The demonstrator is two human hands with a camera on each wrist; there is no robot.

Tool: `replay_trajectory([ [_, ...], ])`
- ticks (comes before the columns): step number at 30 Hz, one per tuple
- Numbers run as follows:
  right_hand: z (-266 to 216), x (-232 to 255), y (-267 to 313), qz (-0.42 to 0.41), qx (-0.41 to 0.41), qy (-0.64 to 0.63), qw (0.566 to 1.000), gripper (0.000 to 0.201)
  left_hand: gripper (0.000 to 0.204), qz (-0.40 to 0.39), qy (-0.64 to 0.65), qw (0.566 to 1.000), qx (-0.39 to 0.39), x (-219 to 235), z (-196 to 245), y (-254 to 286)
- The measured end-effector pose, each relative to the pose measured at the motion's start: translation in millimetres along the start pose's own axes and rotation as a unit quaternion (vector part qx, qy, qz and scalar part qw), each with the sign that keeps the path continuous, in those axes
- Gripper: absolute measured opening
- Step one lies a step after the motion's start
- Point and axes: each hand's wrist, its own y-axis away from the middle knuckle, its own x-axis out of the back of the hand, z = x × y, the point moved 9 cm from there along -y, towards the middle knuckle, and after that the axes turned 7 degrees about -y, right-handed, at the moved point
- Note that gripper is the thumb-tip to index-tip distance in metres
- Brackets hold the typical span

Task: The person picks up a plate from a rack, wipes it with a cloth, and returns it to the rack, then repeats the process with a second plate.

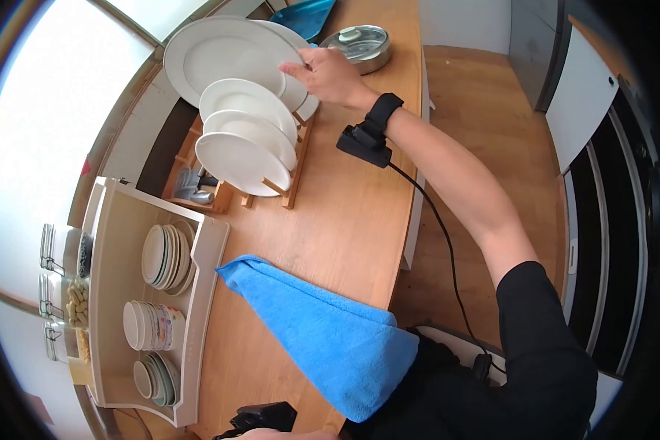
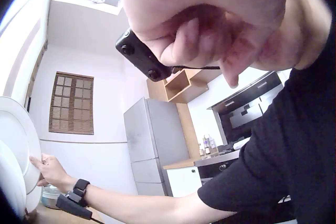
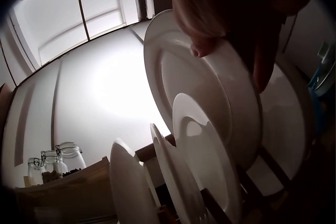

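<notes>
My right hand (image 1: pixel 334 77) pinches the right rim of a large white plate (image 1: pixel 224 55), thumb on the front face and fingers behind it. That plate stands on edge in a wooden dish rack (image 1: pixel 298 165), with another large white plate (image 3: pixel 283 124) behind it. Several smaller white plates (image 1: pixel 238 165) stand in front, tilted in their slots. At the bottom edge of the head view only a sliver of my left hand (image 1: pixel 290 435) shows. The left wrist view has this left hand (image 2: pixel 210 29) up close, its fingers loosely curled with nothing in them.
A blue cloth (image 1: pixel 319 326) lies across the counter's near edge. On the left, a cream shelf (image 1: pixel 209 293) holds stacked bowls and plates, with glass jars (image 1: pixel 70 293) beyond. A lidded glass-topped pan (image 1: pixel 359 48) and a blue tray (image 1: pixel 304 16) are at the back.
</notes>
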Motion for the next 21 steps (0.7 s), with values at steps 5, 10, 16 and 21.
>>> replay_trajectory([
  [5,11,-20,1,-0.048,-0.047,0.024,0.997,0.04,0.014,-0.087,0.035,0.994,-0.057,-17,3,-9],
  [10,9,-33,2,0.011,0.095,0.006,0.995,0.042,0.039,-0.167,-0.014,0.979,-0.119,-52,-1,-2],
  [16,28,-35,0,-0.036,0.009,0.031,0.999,0.04,0.022,-0.119,-0.026,0.992,-0.038,-38,-13,-6],
  [21,46,-35,-2,-0.064,-0.05,-0.006,0.997,0.046,0.012,-0.188,-0.035,0.978,-0.08,-39,-16,-4],
])
